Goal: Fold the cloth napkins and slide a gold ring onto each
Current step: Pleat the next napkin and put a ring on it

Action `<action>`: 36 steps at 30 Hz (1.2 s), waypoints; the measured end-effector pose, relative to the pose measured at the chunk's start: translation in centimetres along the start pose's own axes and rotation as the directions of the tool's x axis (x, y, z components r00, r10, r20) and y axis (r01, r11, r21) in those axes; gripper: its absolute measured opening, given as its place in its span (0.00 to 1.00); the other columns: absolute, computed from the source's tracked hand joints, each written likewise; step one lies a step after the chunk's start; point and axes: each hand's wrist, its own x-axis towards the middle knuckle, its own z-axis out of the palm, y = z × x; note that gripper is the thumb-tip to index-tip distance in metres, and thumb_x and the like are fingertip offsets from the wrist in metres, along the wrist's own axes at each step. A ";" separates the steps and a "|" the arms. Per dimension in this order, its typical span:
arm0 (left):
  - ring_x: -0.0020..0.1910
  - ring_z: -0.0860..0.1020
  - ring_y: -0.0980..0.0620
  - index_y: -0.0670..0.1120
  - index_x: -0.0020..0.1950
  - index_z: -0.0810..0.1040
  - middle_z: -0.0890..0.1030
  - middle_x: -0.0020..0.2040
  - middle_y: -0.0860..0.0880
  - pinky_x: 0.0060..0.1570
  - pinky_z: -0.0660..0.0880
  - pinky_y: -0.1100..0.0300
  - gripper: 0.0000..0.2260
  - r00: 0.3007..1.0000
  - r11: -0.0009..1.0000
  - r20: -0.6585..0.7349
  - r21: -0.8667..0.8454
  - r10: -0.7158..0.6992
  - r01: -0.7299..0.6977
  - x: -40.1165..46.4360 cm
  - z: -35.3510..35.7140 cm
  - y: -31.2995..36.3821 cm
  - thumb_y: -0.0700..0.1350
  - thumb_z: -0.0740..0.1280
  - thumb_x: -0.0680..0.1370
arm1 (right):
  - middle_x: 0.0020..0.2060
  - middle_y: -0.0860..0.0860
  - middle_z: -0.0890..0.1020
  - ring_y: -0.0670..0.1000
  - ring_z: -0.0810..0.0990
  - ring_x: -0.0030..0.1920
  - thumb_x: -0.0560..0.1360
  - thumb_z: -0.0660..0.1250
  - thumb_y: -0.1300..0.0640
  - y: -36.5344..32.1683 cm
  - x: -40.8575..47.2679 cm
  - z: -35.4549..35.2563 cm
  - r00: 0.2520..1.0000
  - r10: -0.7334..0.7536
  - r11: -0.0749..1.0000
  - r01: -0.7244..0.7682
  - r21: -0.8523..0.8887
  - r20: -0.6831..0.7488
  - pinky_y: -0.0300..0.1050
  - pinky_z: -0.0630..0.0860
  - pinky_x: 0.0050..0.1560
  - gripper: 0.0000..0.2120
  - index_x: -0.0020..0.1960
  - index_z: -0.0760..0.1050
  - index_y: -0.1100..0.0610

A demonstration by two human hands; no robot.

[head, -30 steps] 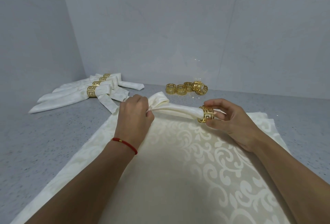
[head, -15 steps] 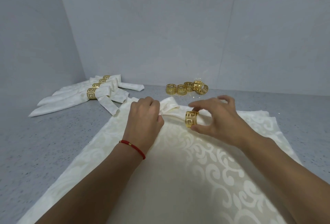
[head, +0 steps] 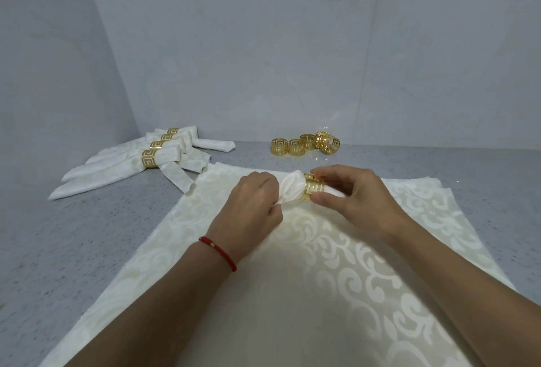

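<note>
Gold ring (head: 313, 188), pinched by the right hand (head: 355, 199), sat on the rolled napkin (head: 291, 189) gripped in the left hand (head: 251, 214) toward the counter's (head: 87, 249) far edge; sliding well probably required keeping the folds bunched tight and the ring square.

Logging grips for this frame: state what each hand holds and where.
Left hand grips the rolled napkin at its bunched end. Right hand pinches the gold ring by its rim, around the napkin.
</note>
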 end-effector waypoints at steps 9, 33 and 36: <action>0.35 0.68 0.52 0.44 0.35 0.67 0.75 0.44 0.50 0.36 0.67 0.59 0.13 0.990 0.995 0.116 -0.067 0.081 -0.073 -0.6 -0.8 0.0 0.32 0.70 0.67 | 0.53 0.42 0.87 0.42 0.85 0.56 0.70 0.80 0.62 0.0 -0.2 -0.4 0.999 -0.027 1.000 0.027 0.010 0.039 0.49 0.78 0.66 0.21 0.60 0.83 0.47; 0.37 0.76 0.46 0.40 0.37 0.72 0.78 0.55 0.44 0.32 0.74 0.52 0.10 0.986 0.982 -0.034 -0.085 0.166 -0.168 -0.7 -1.1 1.5 0.31 0.71 0.68 | 0.53 0.40 0.85 0.44 0.84 0.54 0.70 0.81 0.59 -2.4 0.0 -0.6 0.964 -0.148 0.983 0.168 -0.074 0.223 0.49 0.80 0.61 0.19 0.59 0.83 0.47; 0.41 0.76 0.50 0.40 0.37 0.73 0.77 0.53 0.45 0.36 0.73 0.56 0.10 0.991 0.986 -0.084 -0.118 0.108 -0.117 -0.8 -1.1 1.3 0.31 0.73 0.67 | 0.56 0.37 0.83 0.43 0.81 0.57 0.73 0.79 0.51 -2.8 -0.1 0.7 0.952 -0.211 0.951 0.252 -0.180 0.220 0.48 0.78 0.61 0.21 0.63 0.80 0.43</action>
